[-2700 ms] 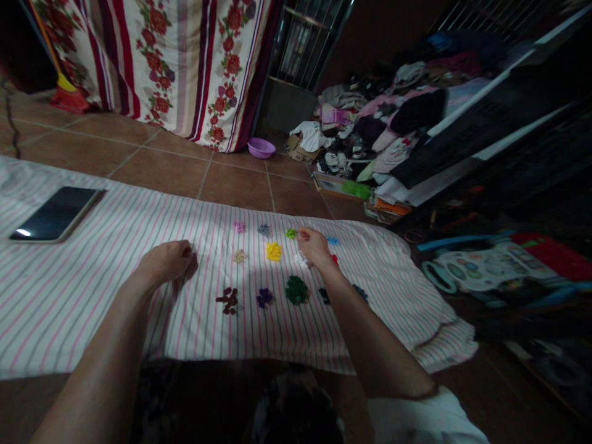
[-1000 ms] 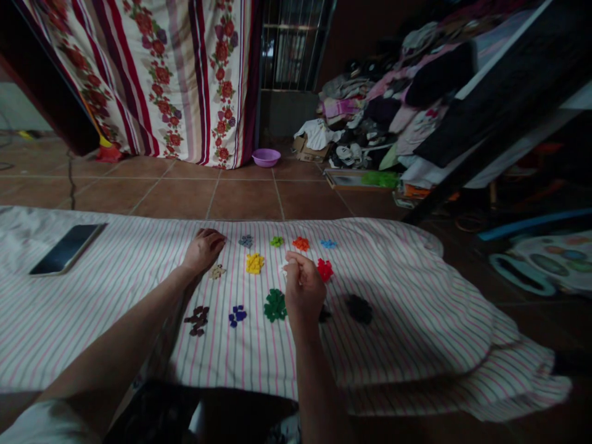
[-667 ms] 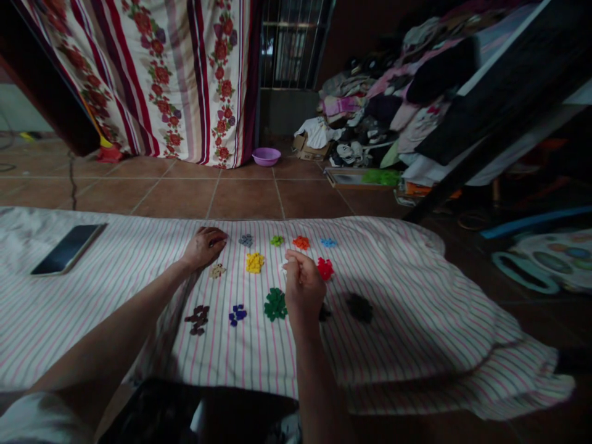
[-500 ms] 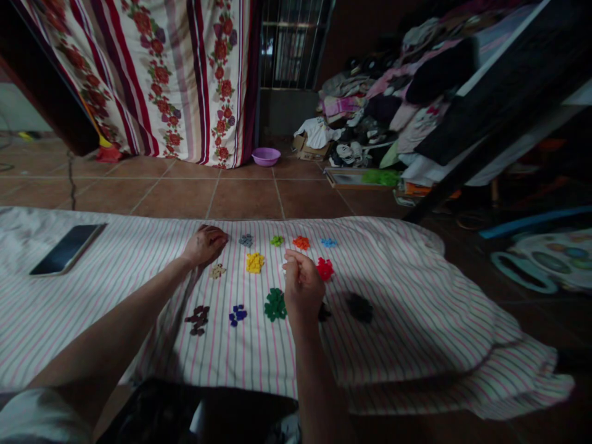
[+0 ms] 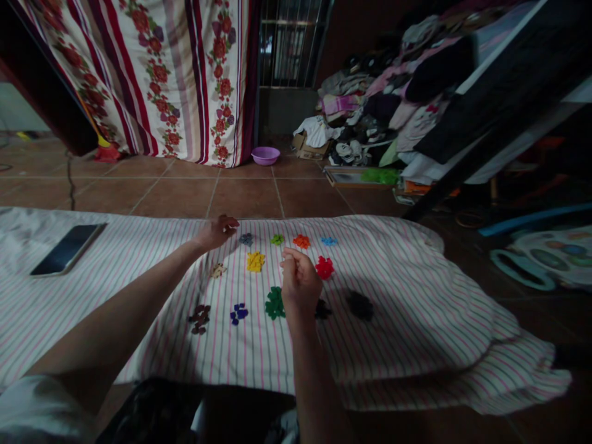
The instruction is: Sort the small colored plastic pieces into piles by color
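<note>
Small coloured pieces, too small to name more closely, lie in separate piles on a striped cloth [image 5: 407,271]. My left hand [image 5: 219,233] hovers just left of the grey pile [image 5: 246,238], its fingers loosely bent and apart, with nothing seen in them. My right hand [image 5: 301,280] is closed in a pinch between the yellow pile [image 5: 254,262] and the red pile [image 5: 324,267]; whatever it may hold cannot be made out. It partly hides a pale pile behind it. The dark green pile [image 5: 275,303] lies beside its wrist.
Lime [image 5: 277,240], orange [image 5: 301,241] and light blue [image 5: 328,242] piles line the back. Beige [image 5: 217,270], brown [image 5: 200,319], dark blue [image 5: 238,314] and black [image 5: 359,306] piles lie nearer. A phone [image 5: 68,249] rests at left. Beyond is a purple basin [image 5: 265,156].
My left hand has moved right and slightly away from me, toward the grey pile, and its fingers have loosened. My right hand has shifted slightly left, still pinched.
</note>
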A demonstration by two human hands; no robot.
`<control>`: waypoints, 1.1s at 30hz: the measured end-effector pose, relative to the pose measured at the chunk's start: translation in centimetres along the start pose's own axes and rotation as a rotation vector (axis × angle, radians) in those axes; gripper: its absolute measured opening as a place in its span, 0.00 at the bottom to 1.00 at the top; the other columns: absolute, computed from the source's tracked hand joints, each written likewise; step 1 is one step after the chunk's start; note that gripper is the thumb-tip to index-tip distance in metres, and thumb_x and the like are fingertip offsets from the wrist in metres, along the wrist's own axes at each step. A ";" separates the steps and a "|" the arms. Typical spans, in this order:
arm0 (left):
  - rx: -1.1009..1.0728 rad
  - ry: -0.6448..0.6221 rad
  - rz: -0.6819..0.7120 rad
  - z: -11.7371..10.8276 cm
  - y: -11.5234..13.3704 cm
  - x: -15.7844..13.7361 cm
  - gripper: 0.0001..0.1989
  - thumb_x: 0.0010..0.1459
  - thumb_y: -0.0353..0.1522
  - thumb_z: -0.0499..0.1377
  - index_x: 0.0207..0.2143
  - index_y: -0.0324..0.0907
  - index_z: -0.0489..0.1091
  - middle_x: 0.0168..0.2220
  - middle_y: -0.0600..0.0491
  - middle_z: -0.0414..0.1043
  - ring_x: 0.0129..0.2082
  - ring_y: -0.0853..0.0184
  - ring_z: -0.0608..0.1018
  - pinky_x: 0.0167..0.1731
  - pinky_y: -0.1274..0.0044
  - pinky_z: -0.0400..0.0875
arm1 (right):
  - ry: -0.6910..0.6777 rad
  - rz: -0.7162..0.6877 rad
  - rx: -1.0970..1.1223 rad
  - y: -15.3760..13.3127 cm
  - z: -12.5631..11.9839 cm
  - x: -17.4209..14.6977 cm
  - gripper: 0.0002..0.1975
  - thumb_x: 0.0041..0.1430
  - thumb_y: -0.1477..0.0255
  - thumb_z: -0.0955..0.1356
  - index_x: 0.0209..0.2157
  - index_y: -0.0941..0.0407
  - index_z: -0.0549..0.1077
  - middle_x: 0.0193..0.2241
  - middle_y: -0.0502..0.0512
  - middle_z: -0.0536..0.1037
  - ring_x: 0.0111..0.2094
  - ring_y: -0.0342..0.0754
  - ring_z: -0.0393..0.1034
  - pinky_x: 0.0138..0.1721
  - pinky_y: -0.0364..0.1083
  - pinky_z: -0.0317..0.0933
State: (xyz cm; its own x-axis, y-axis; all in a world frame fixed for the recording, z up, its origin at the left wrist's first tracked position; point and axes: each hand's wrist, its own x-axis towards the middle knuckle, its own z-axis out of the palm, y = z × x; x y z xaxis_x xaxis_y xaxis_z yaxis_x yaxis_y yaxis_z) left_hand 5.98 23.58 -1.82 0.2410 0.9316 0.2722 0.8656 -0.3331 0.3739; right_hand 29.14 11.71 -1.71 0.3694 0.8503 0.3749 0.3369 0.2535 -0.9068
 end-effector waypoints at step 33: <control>-0.034 0.015 0.083 3.7 2.5 0.8 0.12 0.58 0.36 0.55 0.36 0.44 0.78 0.36 0.49 0.75 0.41 0.62 0.75 0.47 0.70 0.70 | -0.031 -0.001 0.014 0.0 0.1 0.1 0.14 0.58 0.66 0.62 0.37 0.56 0.77 0.34 0.55 0.81 0.32 0.46 0.76 0.33 0.44 0.68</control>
State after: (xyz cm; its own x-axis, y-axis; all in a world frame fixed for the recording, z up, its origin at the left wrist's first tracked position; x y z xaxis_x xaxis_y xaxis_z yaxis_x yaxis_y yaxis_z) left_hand 10.02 24.06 -3.93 0.3048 0.8983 0.3163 0.8272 -0.4144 0.3796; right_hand 29.06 11.80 -1.69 0.3424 0.8637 0.3698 0.3251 0.2604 -0.9091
